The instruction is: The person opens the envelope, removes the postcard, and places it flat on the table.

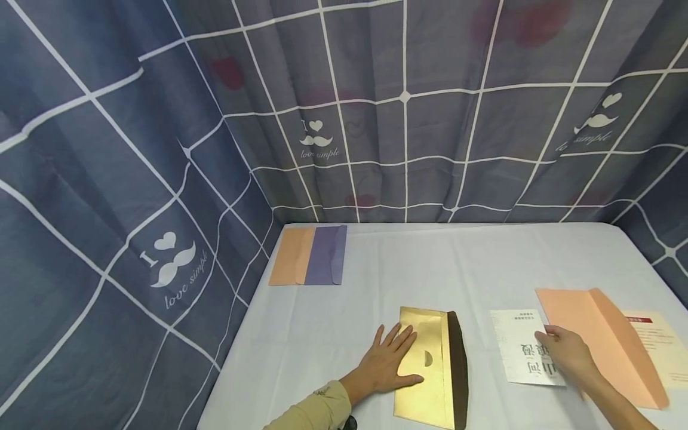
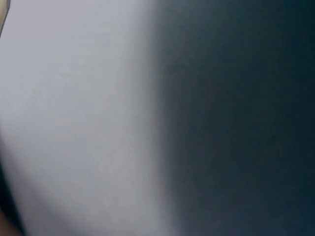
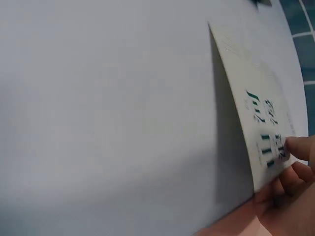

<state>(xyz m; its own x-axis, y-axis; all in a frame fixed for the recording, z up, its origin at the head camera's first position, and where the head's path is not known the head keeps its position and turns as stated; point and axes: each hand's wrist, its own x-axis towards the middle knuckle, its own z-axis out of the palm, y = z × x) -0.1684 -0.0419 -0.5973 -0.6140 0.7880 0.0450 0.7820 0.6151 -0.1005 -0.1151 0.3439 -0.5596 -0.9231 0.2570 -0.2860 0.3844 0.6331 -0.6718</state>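
A gold envelope (image 1: 421,382) with a dark brown flap folded out to the right lies at the table's near middle. My left hand (image 1: 384,361) rests on its left side, fingers spread. To the right, my right hand (image 1: 572,355) pinches a white card (image 1: 518,334) by its edge, thumb on top. In the right wrist view the card (image 3: 251,105) is tilted up off the table, dark green characters facing up. Just beyond that hand lies an orange envelope (image 1: 586,322) with its flap out. The left wrist view is mostly blur.
A cream printed sheet (image 1: 666,349) with a red strip lies partly under the orange envelope at the far right. At the back left, a light orange envelope (image 1: 287,257) and a purple envelope (image 1: 325,257) lie side by side. Grey-blue checked curtains (image 1: 376,137) hang around the white table (image 1: 430,263).
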